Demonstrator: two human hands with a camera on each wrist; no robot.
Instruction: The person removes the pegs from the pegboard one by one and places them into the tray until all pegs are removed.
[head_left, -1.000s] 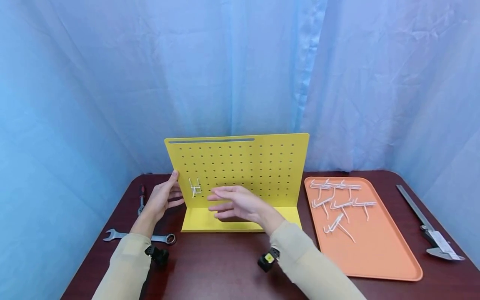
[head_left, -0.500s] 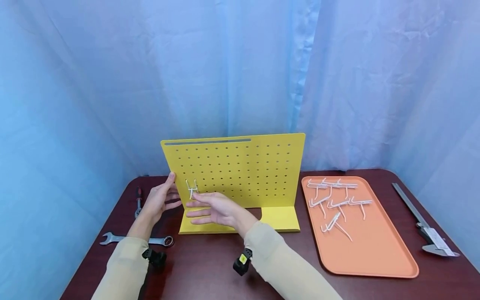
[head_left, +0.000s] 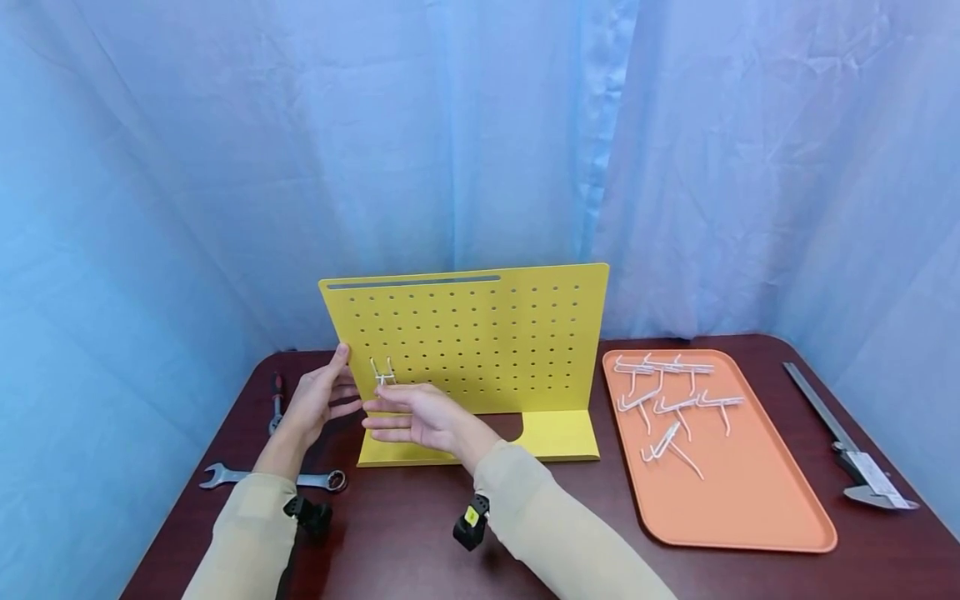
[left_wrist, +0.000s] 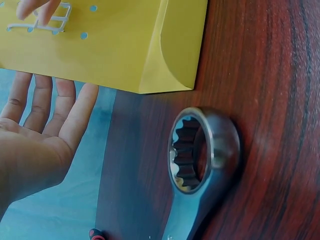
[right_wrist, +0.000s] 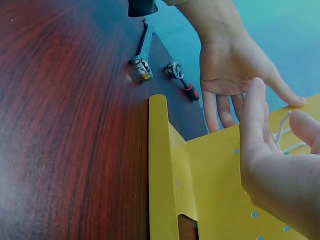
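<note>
A yellow pegboard (head_left: 465, 333) stands on the table, its folded foot towards me. One white wire hook (head_left: 383, 375) sits at the board's lower left, two upright prongs against the holes. My right hand (head_left: 420, 417) pinches the hook's projecting arm between thumb and index finger, the other fingers held out straight. In the left wrist view those fingertips partly cover the hook (left_wrist: 63, 20). At the board's left edge, my left hand (head_left: 315, 400) holds on, thumb at the front and fingers reaching behind. The board hides some of the left fingertips in the right wrist view.
An orange tray (head_left: 742, 508) on the right carries several white hooks (head_left: 667, 442). Beyond it lies a caliper (head_left: 847, 450). Left of the board are a combination wrench (head_left: 318, 481) and a ratchet (head_left: 276, 404) with a red-and-black handle. A pale blue curtain (head_left: 465, 125) surrounds the table.
My right hand has moved left from in front of the board to the hook and now pinches its arm. The left hand keeps its place on the edge. The view has shifted slightly.
</note>
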